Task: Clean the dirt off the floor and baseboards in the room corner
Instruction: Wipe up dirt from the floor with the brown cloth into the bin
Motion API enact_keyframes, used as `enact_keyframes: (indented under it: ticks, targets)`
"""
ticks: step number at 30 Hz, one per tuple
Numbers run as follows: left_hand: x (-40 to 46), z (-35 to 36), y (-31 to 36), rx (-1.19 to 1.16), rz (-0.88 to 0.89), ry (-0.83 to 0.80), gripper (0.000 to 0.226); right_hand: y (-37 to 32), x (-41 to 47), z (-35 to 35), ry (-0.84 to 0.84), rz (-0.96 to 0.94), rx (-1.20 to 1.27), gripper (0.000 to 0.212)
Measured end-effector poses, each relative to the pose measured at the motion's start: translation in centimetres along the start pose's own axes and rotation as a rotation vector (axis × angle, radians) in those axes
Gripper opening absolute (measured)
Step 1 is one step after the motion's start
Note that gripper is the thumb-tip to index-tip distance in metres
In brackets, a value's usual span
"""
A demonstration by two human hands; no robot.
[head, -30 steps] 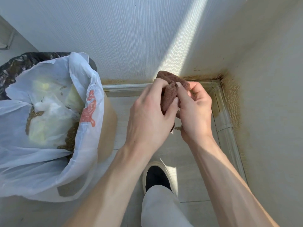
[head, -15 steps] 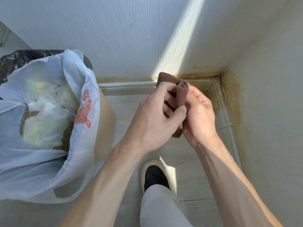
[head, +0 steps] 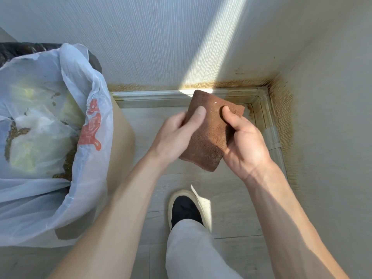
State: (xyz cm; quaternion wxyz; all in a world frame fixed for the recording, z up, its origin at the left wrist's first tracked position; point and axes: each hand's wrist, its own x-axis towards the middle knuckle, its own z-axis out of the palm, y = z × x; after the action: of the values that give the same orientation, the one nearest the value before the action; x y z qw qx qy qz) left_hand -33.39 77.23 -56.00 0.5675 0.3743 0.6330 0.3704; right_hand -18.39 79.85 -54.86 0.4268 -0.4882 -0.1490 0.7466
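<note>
Brown cloth (head: 209,135) folded flat, held over floor (head: 231,190) near room corner. Left hand (head: 177,135) pinching left edge, thumb on top. Right hand (head: 244,143) gripping right edge, fingers curled beneath, probably. Brownish stains along baseboards (head: 267,119). White bag (head: 40,127) with debris at left. Shoe (head: 186,210) below.

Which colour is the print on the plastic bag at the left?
Orange-red print on the translucent whitish plastic bag, clear in the head view.
</note>
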Motion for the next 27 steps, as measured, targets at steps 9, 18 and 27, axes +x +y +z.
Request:
enact_keyframes:
  ticks: [9, 18, 27]
  targets:
    - [-0.6, 0.6, -2.9, -0.138, -0.023, 0.011, 0.025, 1.3, 0.5, -1.9, -0.093, 0.076, -0.33, 0.056]
    - [-2.1, 1.4, -6.5, -0.076, -0.099, -0.044, 0.023, 7.1, -1.8, -2.9, -0.065, 0.398, 0.022, 0.042]
    - [-1.0, 1.5, -10.1, 0.529, -0.165, -0.017, 0.054, 6.7, -1.5, -7.2, 0.335, 0.238, -0.261, 0.028]
